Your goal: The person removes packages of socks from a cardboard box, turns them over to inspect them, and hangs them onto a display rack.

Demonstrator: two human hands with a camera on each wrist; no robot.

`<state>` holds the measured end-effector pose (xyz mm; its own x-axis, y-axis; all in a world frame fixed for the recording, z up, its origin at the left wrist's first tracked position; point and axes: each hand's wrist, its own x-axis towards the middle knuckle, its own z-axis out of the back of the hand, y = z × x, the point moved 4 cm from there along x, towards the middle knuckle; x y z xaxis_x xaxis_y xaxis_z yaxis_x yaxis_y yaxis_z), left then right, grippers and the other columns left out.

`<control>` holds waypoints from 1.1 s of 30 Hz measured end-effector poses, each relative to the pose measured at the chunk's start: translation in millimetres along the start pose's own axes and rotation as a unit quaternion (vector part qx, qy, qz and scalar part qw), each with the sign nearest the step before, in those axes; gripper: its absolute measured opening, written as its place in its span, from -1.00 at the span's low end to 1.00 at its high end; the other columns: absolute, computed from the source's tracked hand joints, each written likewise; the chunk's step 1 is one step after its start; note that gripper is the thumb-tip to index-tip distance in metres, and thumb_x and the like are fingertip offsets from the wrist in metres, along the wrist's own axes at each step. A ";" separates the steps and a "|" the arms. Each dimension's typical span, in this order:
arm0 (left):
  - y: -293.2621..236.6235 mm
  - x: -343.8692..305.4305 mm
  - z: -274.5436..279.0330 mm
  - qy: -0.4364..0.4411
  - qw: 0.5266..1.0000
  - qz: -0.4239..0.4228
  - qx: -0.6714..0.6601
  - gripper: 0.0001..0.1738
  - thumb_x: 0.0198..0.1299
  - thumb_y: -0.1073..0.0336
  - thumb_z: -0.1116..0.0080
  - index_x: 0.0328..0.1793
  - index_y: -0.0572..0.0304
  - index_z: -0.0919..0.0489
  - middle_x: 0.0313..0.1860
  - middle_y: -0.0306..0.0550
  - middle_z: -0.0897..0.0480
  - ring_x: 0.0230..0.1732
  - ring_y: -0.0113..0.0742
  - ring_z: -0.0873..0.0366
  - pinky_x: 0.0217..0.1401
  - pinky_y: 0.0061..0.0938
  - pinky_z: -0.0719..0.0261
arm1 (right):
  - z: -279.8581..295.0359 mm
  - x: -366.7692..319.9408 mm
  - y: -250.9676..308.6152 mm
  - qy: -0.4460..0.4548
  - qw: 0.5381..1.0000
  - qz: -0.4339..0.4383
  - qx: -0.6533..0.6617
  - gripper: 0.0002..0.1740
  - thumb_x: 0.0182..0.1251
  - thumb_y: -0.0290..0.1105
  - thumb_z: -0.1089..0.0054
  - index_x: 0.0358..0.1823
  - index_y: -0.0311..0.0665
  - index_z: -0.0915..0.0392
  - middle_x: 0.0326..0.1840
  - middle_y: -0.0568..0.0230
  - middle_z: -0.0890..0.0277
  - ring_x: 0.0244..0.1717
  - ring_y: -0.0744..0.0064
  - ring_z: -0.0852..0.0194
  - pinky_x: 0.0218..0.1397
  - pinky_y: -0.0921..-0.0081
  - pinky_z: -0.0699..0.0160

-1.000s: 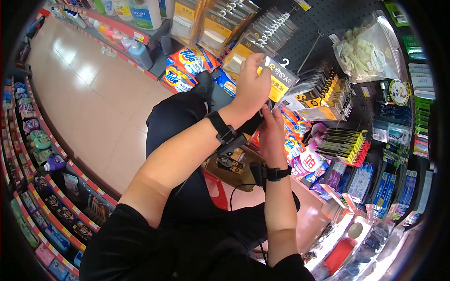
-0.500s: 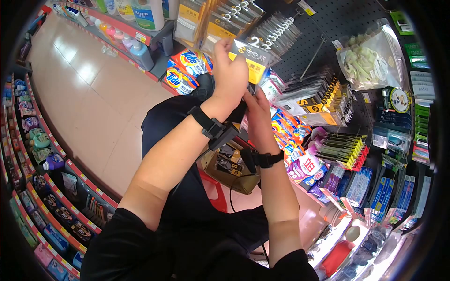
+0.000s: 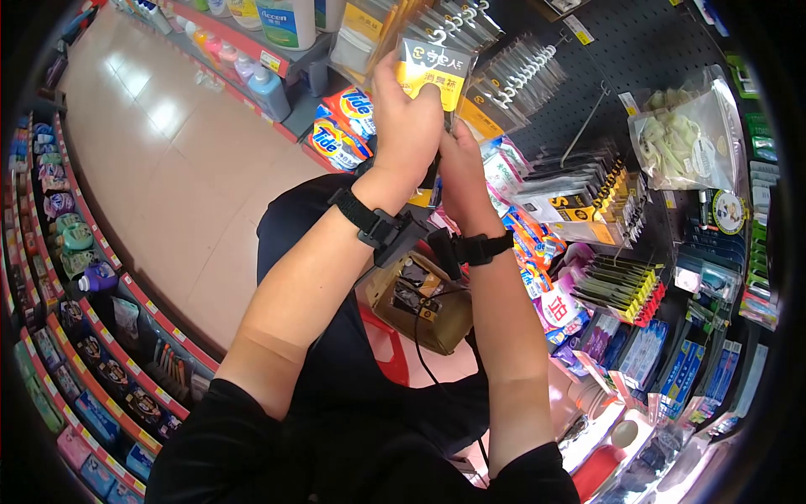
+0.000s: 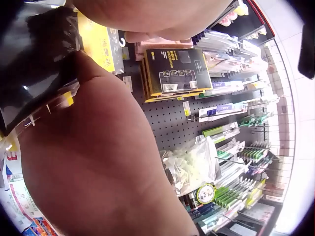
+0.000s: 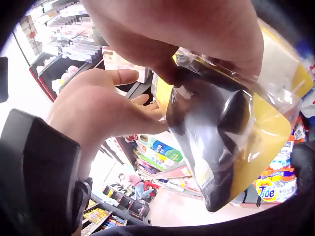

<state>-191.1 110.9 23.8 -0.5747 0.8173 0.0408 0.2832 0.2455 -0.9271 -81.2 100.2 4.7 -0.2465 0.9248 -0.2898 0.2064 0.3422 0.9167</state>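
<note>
A hooked pack of dark socks (image 3: 437,77) with a yellow and grey header card is held up before the hanging rows of packs. My left hand (image 3: 407,126) grips the card, its thumb lying over the printed front. Just to the right, my right hand (image 3: 462,168) pinches the pack lower down. Clear film over the dark socks (image 5: 211,113) shows in the right wrist view, with my right hand (image 5: 192,29) above it and my left hand (image 5: 93,105) at its edge. In the left wrist view my right thumb (image 4: 88,69) presses the dark wrapper.
Rows of hanging packs (image 3: 512,76) line the black pegboard (image 3: 579,101). Tide bags (image 3: 340,143) lie on the low shelf near the knee. An open cardboard box (image 3: 449,323) with dark packs stands on the floor. A red stool (image 3: 399,361) is partly under the person.
Both hands have moved left and up with the sock pack, nearer the hanging rows. The pack has turned more upright, its card facing the head camera. The head view has shifted slightly.
</note>
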 end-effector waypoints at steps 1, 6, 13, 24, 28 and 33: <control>1.3 1.5 1.1 -0.002 1.000 0.000 0.001 -0.31 0.20 0.45 -0.11 0.49 0.47 -0.26 0.36 0.32 -0.41 0.38 0.15 -0.41 0.48 -0.17 -0.34 | -1.1 2.1 -0.8 0.002 1.000 -0.001 0.000 -0.70 0.58 -0.33 -0.13 0.22 -0.29 -0.49 0.03 0.29 -0.68 -0.07 0.60 -0.64 -0.02 0.59 -0.57; 3.6 4.4 2.8 -0.018 0.999 0.027 0.016 -0.32 0.19 0.41 -0.15 0.45 0.48 -0.30 0.34 0.32 -0.41 0.39 0.19 -0.37 0.48 -0.15 -0.32 | 1.7 14.5 -10.8 -0.005 0.999 -0.031 -0.011 -0.69 0.58 -0.31 -0.15 0.22 -0.28 -0.50 0.02 0.31 -0.68 -0.09 0.59 -0.64 -0.03 0.59 -0.57; 9.9 8.5 5.2 0.011 0.999 0.003 0.047 -0.32 0.15 0.38 -0.18 0.41 0.50 -0.32 0.37 0.40 -0.40 0.42 0.29 -0.34 0.50 -0.09 -0.30 | 3.4 33.2 -20.7 -0.008 0.999 -0.030 -0.020 -0.63 0.59 -0.15 -0.12 0.15 -0.31 -0.56 -0.10 0.38 -0.66 -0.22 0.64 -0.57 -0.23 0.58 -0.50; -6.2 8.3 3.1 0.008 0.983 -0.088 0.160 -0.34 0.18 0.36 -0.18 0.40 0.49 -0.32 0.42 0.42 -0.37 0.47 0.37 -0.28 0.56 0.04 -0.18 | 14.7 96.1 -49.3 0.001 0.996 -0.049 0.072 -0.50 0.56 0.08 -0.14 -0.18 -0.29 -0.63 -0.37 0.36 -0.57 -0.48 0.59 -0.44 -0.48 0.58 -0.29; -6.6 6.9 2.5 0.008 0.984 -0.068 0.163 -0.42 0.24 0.36 -0.18 0.35 0.48 -0.35 0.38 0.41 -0.40 0.44 0.36 -0.32 0.52 0.03 -0.24 | -4.4 88.6 -26.6 -0.068 0.996 -0.044 0.042 -0.51 0.56 0.07 -0.15 -0.22 -0.27 -0.63 -0.38 0.34 -0.58 -0.45 0.52 -0.51 -0.46 0.53 -0.39; -7.9 4.9 -2.1 0.014 0.987 -0.060 0.148 -0.47 0.32 0.31 -0.22 0.30 0.48 -0.37 0.30 0.38 -0.46 0.34 0.32 -0.44 0.37 -0.06 -0.43 | 3.8 105.1 -13.9 -0.065 0.998 -0.002 -0.026 -0.43 0.56 0.11 -0.12 -0.21 -0.36 -0.67 -0.35 0.27 -0.63 -0.42 0.43 -0.57 -0.36 0.36 -0.53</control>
<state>-194.6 114.1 32.1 -0.5680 0.8067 0.1634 -0.0240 0.1822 -0.9830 -106.4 193.3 -39.6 -0.1208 0.9384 -0.3237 0.1559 0.3399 0.9274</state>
